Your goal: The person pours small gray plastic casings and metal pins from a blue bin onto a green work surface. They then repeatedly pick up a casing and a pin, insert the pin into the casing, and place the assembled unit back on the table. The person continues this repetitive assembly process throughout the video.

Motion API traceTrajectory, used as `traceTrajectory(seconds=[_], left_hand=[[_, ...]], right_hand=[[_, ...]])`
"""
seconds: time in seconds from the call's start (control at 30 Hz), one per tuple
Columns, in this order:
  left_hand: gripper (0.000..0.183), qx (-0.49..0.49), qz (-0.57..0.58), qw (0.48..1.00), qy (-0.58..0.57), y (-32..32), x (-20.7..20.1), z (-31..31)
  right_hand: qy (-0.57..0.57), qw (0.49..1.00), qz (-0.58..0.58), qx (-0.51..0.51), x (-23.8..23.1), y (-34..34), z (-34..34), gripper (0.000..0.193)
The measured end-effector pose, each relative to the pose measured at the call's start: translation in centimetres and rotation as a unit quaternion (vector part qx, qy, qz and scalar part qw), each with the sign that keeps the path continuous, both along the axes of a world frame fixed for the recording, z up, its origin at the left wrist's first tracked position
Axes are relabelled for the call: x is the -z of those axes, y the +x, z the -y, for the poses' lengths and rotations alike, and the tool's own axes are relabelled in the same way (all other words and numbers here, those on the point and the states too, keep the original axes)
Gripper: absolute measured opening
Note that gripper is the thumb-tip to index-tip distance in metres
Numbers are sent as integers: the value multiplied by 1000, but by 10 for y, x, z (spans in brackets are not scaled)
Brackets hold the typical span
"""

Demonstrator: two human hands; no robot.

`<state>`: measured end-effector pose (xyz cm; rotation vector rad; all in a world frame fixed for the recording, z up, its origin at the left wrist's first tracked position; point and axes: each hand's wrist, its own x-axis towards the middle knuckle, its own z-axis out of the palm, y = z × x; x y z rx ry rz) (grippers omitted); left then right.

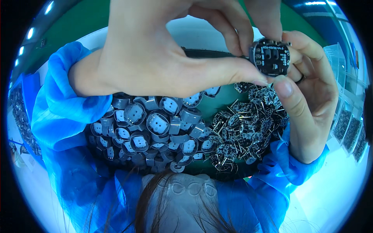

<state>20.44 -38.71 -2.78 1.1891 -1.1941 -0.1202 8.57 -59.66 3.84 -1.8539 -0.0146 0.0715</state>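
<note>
Up at the upper right, both hands pinch a small round black circuit board [272, 58] and hold it above the tray. My left hand [155, 58] reaches across from the left, its thumb and fingers closed at the board's left edge and top. My right hand [314, 97] grips from the right, thumb at the lower rim and fingers curled behind; a dark ring sits on one finger. Whether the board sits in a housing is hidden. Beneath lie a heap of grey round housings [158, 123] with pale inserts and a heap of black circuit boards [243, 130] with metal pins.
Both heaps share a dark green tray [219, 104], housings left and boards right. A blue bin [33, 91] of small dark parts stands at the far left. Clear plastic trays [340, 93] with dark parts are at the right. Blue sleeves [64, 112] cover my forearms.
</note>
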Motion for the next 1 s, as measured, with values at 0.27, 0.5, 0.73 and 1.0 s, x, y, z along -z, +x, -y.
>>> traceTrajectory(seconds=[0.27, 0.5, 0.73, 1.0], left_hand=[[38, -12, 1, 1000, 14, -5, -3, 0], [36, -26, 0, 999, 19, -5, 0, 3], [35, -20, -18, 999, 18, -2, -2, -2], [33, 1, -38, 999, 3, -6, -15, -5]], right_hand=[[7, 997, 82, 12, 4, 2, -10, 54], [-101, 974, 203, -17, 14, 7, -2, 51], [-163, 974, 160, 6, 6, 6, -5, 48], [-117, 973, 197, 31, 3, 2, -10, 39]])
